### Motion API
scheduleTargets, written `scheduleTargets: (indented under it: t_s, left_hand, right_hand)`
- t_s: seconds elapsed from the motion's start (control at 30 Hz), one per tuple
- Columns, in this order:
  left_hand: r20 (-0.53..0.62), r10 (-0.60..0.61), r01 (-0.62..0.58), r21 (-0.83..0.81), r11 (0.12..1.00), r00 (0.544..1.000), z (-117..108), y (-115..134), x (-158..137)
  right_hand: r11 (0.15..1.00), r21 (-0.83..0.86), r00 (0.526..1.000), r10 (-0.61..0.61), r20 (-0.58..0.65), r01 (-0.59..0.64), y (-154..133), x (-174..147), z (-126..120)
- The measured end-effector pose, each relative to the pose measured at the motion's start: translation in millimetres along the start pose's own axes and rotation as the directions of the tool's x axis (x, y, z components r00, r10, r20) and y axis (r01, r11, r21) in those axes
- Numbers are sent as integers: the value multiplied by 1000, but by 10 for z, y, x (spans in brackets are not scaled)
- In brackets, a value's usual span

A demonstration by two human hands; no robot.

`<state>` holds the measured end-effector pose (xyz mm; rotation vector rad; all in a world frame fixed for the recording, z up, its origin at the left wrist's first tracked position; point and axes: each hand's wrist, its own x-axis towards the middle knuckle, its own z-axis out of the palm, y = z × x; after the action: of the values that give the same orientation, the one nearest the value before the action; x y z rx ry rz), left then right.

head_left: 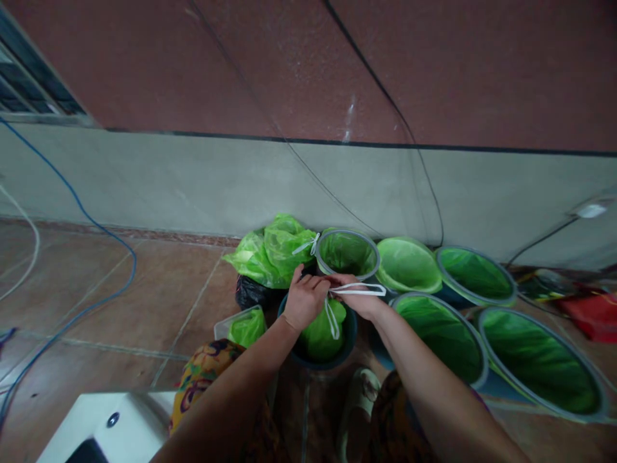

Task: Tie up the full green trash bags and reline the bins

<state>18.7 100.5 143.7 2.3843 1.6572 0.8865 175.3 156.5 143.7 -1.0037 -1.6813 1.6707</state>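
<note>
My left hand (307, 299) and my right hand (355, 297) meet above a dark bin (351, 341). A green plastic bag (324, 337) sits inside it, its gathered top just below my fingers. From between my hands comes a white drawstring (366, 289); one loop sticks out over the right hand and another hangs down onto the bag. The fingers of both hands are closed on the drawstring at the bag's neck, with the left thumb raised. Exactly how each finger grips is hidden.
Several green-lined bins stand to the right, among them a grey-rimmed one (436, 334). Tied green bags (270, 254) lie against the wall on a black bag (251, 292), behind a clear container (224, 329). A white stool-like object (120, 424) and blue cable (108, 229) are left.
</note>
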Motion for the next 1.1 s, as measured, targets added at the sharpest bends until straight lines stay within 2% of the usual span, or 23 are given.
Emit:
scheduleTargets:
  t_s: [0.13, 0.23, 0.33, 0.43, 0.5, 0.53, 0.63, 0.73, 0.8, 0.87, 0.93, 1.0, 1.1]
  left_hand:
    - [-21, -14, 14, 18, 1000, 1000, 9, -16, -14]
    - [-13, -21, 21, -4, 1000, 1000, 19, -27, -16]
    - [-1, -23, 23, -15, 1000, 1000, 47, -34, -15]
    - [10, -42, 42, -41, 998, 999, 70, -40, -9]
    - [4, -60, 60, -74, 995, 998, 67, -41, -1]
    - [-2, -70, 69, -96, 993, 998, 60, -40, 6]
    - [-20, -115, 110, -183, 977, 993, 28, -24, 30]
    - [-26, -204, 188, -289, 939, 979, 15, 12, 53]
    - [-17, -259, 238, -339, 910, 966, 24, 31, 63]
    - [7, -289, 273, -352, 895, 957, 41, 30, 68]
    - [39, -293, 288, -341, 895, 955, 56, 5, 69]
    - [73, -289, 297, -316, 901, 954, 63, -34, 69]
    - [147, -326, 351, -198, 915, 934, 61, -78, 68]
  right_hand:
    - [993, 34, 993, 114, 31, -115, 15, -23, -32]
    - [987, -106, 992, 121, -41, -125, 24, -21, -19]
    - [918, -394, 988, -26, -151, -36, -12, -16, 12]
    - [733, -680, 961, -213, -179, 36, -63, -34, 46]
    - [654, -754, 942, -289, -171, 64, -79, -51, 67]
    - [651, -755, 933, -315, -175, 78, -79, -56, 76]
    - [750, -652, 920, -326, -219, 111, -56, -45, 92]
    - [883, -455, 927, -262, -269, 117, -19, -11, 91]
    - [932, -350, 924, -216, -314, 99, -3, 1, 82]
    - [928, -364, 908, -217, -358, 78, -2, -6, 69]
    - [883, -466, 895, -254, -368, 59, -10, -24, 51]
    - [858, -511, 914, -243, -326, 46, -11, -33, 24]
    - [931, -364, 964, -80, -253, -18, 25, -13, -47]
